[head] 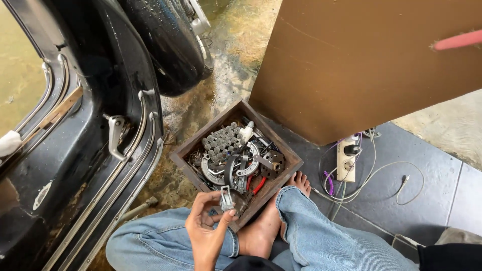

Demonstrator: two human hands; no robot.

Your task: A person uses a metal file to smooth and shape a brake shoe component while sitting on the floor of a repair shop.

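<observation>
1. Jeans-clad legs [321,236] lie nearest the camera, crossed on the floor, with a bare foot [258,233] tucked just short of the wooden box [286,150].
2. One hand [207,232] is raised over the near corner of the box, fingers closed around a small metal clip [226,199], pinching it between thumb and fingertips. From its place over the left knee I judge it to be the left hand, though that is not certain.
3. No other hand shows anywhere, so its state cannot be told.
4. Inside the box sits a jumble of parts: a cluster of grey studded pieces [223,140] toward its far corner, curved metal brake-shoe-like pieces [226,168] in the middle, and red-handled pliers [257,184] toward its near wall.
5. Left of the box stands a dark scooter body [90,150] with chrome trim strips and a folding footrest [115,135]; its tyre [168,45] is beyond the box.
6. Right of the box a brown board [361,65] leans, and a white power strip [346,160] with loose cables lies on the grey tiles.
7. As a judgement of progress: one clip is out of the box and under inspection; nothing is fitted to the scooter yet, and the rest of the parts remain unsorted.
</observation>
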